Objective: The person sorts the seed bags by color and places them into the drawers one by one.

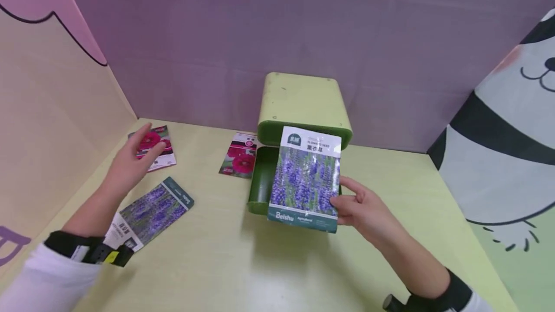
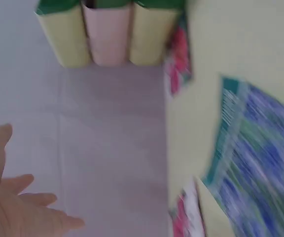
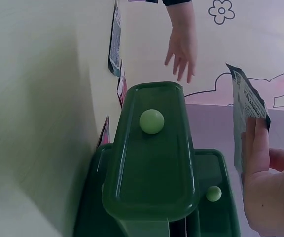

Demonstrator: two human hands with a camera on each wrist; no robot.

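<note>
A lavender seed packet [image 1: 305, 178] is pinched at its right edge by the right hand [image 1: 363, 209], thumb on the printed face and fingers behind, and is held upright just in front of the green box [image 1: 303, 105], over the box's open lower compartment [image 1: 261, 179]. In the right wrist view the same packet [image 3: 245, 106] is seen edge-on against the fingers [image 3: 255, 143], above the box's dark green inside with its pale round knob [image 3: 151, 121].

The left hand [image 1: 132, 158] is held wide, fingers spread and relaxed, with nothing gripped; it is seen hovering well to the left of the green box, over a red-flower packet [image 1: 153, 147] lying flat on the table [image 1: 243, 264]. Whether the fingertips touch that packet cannot be told.

A second red-flower packet [image 1: 240, 155] lies flat just left of the box, touching or nearly touching its lower compartment. A second lavender packet [image 1: 149, 213] lies flat further left of the box and nearer the person, beside the left forearm. In the left wrist view the packets are blurred.
</note>
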